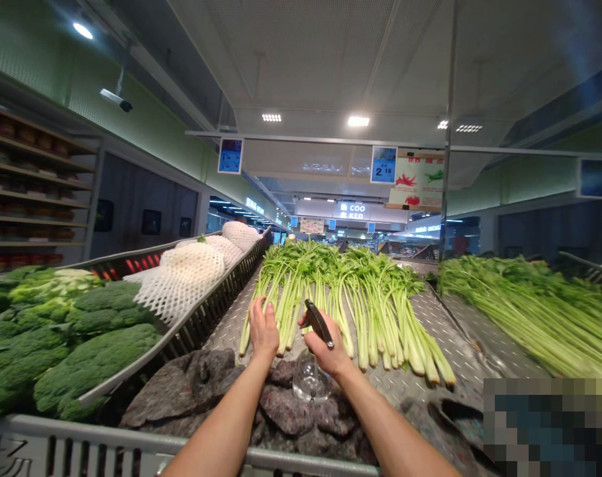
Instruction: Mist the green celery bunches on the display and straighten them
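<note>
Celery (338, 298) laid in a broad row on a metal counter (442, 328) with raised tread pattern; pale cut ends turned toward the wearer, leafy tops pointing away. A clear spray bottle (310, 383) with a black trigger head (319, 323) is held by the right hand (333, 348), just before the stalk ends, in front of the left half of the row. Right grip: closed round the top of the bottle; finger placement on the trigger partly hidden. The bottle's base is seen against crumpled grey cloth (181, 391); whether it is rested there cannot be told.

Left hand (263, 324) is held at the left end of the row. Left grip: fingers extended and loosely spread, nothing seen pinched; contact with the stalks cannot be made out.

To the left, broccoli (99, 331) is heaped, bordered by a black slatted wall (216, 299). Behind it, rounded pieces wrapped in white foam netting (186, 271). On the right, celery is repeated in a reflective panel (534, 218). Overhead, two blue price signs (383, 165) are hung from a rail (305, 138); a pepper poster (420, 179) is placed beside the right-hand one. Stocked shelves (32, 189) noted far left.
</note>
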{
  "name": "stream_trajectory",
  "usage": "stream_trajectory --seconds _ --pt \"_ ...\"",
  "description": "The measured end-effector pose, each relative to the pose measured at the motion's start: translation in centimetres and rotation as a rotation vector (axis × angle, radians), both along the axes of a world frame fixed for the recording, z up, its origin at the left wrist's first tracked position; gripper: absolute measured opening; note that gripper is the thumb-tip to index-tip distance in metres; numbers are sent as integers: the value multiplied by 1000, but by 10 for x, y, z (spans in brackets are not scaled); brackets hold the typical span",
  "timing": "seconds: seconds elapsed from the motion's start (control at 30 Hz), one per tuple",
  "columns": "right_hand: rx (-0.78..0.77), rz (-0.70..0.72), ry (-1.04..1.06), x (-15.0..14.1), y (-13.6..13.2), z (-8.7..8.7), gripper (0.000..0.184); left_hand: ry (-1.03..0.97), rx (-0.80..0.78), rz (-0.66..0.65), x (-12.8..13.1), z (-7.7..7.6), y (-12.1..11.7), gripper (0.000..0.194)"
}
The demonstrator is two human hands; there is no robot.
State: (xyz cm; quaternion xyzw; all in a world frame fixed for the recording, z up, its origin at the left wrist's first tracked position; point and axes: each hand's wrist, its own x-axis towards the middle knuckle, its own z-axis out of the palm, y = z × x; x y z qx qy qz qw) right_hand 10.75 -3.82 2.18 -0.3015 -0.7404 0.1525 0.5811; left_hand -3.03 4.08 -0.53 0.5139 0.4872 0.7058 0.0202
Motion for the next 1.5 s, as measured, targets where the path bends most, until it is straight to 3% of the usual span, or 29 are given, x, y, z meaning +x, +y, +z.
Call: stream_trajectory --seconds 0.13,0.33,0.53,0.67,0.77,1.03,1.23,1.37,1.5 --pt "-7 22 -48 -5 -5 3 24 -14 4 -5 1 1 -1 43" --pt "3 -69 32 6 6 -2 25 6 -25 48 -6 4 0 41" --pt "-59 -131 199 40 20 -2 24 244 -552 288 -29 0 -10 47" --pt "-61 -163 151 58 18 -1 23 466 -798 290 -43 -10 -8 35" --pt "-56 -154 152 63 15 -1 23 488 -854 265 -51 -14 -4 26" --pt "-58 -138 94 58 11 1 22 588 -693 270 -64 -4 17 34" --pt "-32 -179 123 58 17 2 22 635 -646 258 -60 -12 29 33" --pt "-8 -204 181 54 15 1 26 510 -365 304 -48 -5 25 41" --pt "0 -114 89 38 4 -2 26 237 -54 200 -30 17 18 40"
